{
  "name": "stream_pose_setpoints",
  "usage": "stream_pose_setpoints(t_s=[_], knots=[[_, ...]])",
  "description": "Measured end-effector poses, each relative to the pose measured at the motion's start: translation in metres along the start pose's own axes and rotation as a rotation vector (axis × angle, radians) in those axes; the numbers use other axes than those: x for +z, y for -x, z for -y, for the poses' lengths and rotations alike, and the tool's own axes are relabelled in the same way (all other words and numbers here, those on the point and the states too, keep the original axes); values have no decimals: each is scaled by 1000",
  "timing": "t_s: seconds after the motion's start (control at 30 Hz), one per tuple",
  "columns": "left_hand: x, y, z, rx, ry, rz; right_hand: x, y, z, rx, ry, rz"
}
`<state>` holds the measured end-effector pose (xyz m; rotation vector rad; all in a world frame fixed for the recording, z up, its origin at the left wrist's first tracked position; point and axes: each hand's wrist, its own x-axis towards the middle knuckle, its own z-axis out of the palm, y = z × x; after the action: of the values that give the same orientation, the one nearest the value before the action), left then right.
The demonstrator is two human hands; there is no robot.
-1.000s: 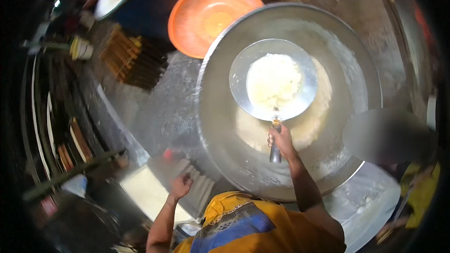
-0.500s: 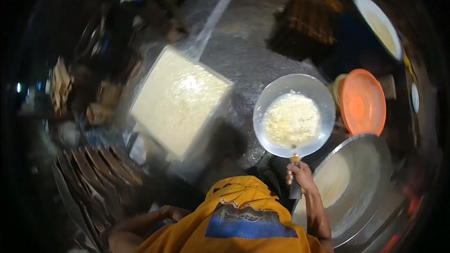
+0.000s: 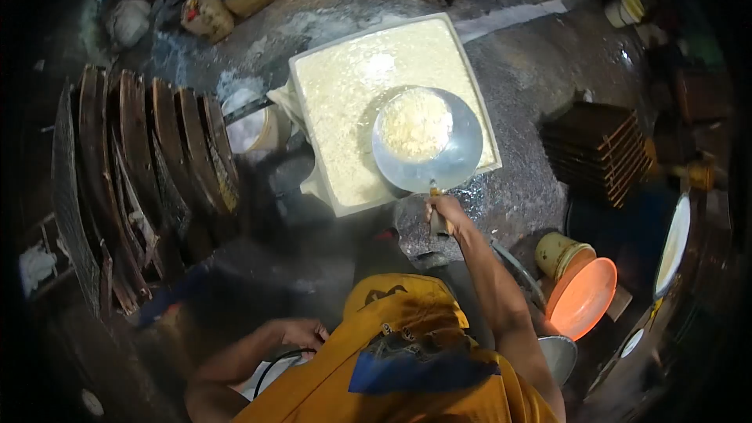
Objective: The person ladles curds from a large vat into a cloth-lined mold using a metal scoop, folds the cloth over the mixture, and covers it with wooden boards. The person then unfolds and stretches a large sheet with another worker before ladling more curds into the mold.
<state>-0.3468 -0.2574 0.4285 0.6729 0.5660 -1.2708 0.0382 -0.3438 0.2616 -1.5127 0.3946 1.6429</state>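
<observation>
- Just outside the near edge of the tray, the right hand is gripping the handle of a wide pan, fingers wrapped round it.
- Low beside the yellow shirt, the left hand is hanging near a thin dark cord, fingers curled; cannot tell whether they are holding it.
- Pan is lying straight out from the right hand. Long axis, handle to bowl, is running away from the body and leaning slightly left.
- Pale crumbly mass is sitting in the pan, off-centre, toward its far left side.
- Main relation: bowl is overlapping the tray's near right part, with its near rim about at the tray's near edge. Most of the tray's pale layer is spreading ahead and left. Gap beneath the pan: cannot tell.
- Right hand is the nearer to both; left hand is staying out of reach, tray lying ahead and somewhat right of it.
- Farther out, dark boards are standing left; an orange basin is leaning right, slatted frames stacking up beyond.
</observation>
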Motion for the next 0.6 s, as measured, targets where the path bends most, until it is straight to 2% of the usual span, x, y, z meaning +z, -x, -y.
stream_pose_setpoints(t_s=[0.1,0.2,0.3,0.4,0.53,0.6], knots=[[-4,-10,14,28,66,-54,6,-34,11,-107,-32,-209],[-6,-13,8,12,49,-97,-9,-21,25,-356,354,-539],[6,-4,-17,37,-12,-213,-64,-21,14,-671,678,-788],[11,-2,-31,30,-200,-292,-71,55,16,-864,643,-960],[30,-2,-52,-51,-389,-317,-118,117,-25,-1013,453,-1167],[34,-22,-29,48,-409,-402,-150,147,-56,-1130,372,-1250]])
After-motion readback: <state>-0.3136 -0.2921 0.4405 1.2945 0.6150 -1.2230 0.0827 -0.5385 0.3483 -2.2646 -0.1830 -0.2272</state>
